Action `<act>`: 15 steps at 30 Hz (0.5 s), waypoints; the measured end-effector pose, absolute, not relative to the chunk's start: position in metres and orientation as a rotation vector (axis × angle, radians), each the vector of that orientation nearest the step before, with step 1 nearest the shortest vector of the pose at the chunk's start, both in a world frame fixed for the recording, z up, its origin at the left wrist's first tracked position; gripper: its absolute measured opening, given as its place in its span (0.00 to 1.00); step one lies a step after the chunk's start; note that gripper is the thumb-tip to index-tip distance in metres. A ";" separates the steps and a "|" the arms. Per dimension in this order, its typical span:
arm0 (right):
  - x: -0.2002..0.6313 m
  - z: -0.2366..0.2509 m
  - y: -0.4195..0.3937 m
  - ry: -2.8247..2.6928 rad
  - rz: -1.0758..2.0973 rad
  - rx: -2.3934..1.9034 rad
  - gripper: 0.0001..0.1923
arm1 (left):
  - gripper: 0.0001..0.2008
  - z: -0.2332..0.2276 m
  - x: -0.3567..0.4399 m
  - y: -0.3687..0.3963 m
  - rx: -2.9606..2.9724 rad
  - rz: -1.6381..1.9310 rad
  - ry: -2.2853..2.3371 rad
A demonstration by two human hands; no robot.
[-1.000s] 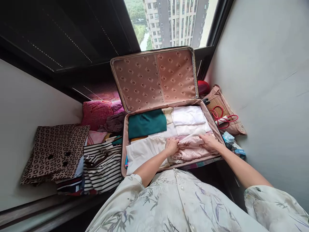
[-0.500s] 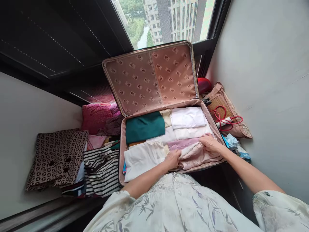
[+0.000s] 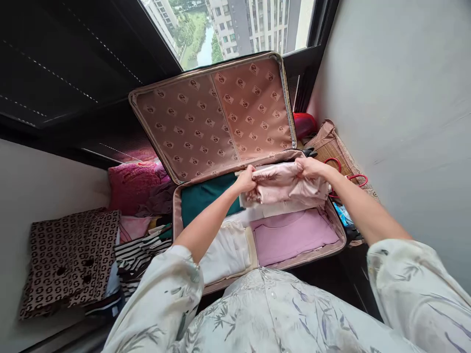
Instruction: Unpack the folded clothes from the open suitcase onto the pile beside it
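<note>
A folded pink patterned garment (image 3: pixel 277 184) is held up over the far right part of an open suitcase (image 3: pixel 177 208). My left hand (image 3: pixel 245 180) is closed on its left edge, and my right hand (image 3: pixel 311 168) grips its upper right edge. Beneath it, white cloth shows only in part. A lilac garment (image 3: pixel 294 234) lies folded flat in the near right of the case. White folded clothing (image 3: pixel 228 250) fills the near left, partly behind my left arm. Dark green cloth (image 3: pixel 206 196) lies at the far left.
The suitcase lid (image 3: pixel 221 115) leans back against the window side. To the left are a brown patterned cushion (image 3: pixel 69 255), striped clothing (image 3: pixel 138 257) and a pink pillow (image 3: pixel 132 186). On the right, a woven bag (image 3: pixel 329 144) with a red cord (image 3: pixel 358 180) sits by the wall.
Both hands have lifted the pink patterned garment from the near right and carried it toward the back of the case. The lilac garment underneath is now uncovered. The view has shifted slightly.
</note>
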State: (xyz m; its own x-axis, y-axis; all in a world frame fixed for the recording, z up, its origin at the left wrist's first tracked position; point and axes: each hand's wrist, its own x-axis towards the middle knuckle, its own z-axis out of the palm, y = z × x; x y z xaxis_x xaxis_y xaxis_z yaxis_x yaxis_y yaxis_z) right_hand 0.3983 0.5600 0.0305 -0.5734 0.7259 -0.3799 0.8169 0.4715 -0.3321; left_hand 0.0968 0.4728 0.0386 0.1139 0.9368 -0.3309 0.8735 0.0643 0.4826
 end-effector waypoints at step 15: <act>0.395 -0.057 0.485 2.749 -0.265 1.261 0.42 | 0.45 -0.044 0.112 0.479 2.387 -0.339 1.282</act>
State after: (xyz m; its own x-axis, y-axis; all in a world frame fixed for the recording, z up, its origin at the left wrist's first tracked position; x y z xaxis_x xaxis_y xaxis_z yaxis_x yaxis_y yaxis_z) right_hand 0.3947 0.4849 -0.0567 -0.6503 0.7408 -0.1680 0.7593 0.6408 -0.1137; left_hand 0.1116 0.4787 -0.0436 0.5480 0.7370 -0.3957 0.8362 -0.4943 0.2376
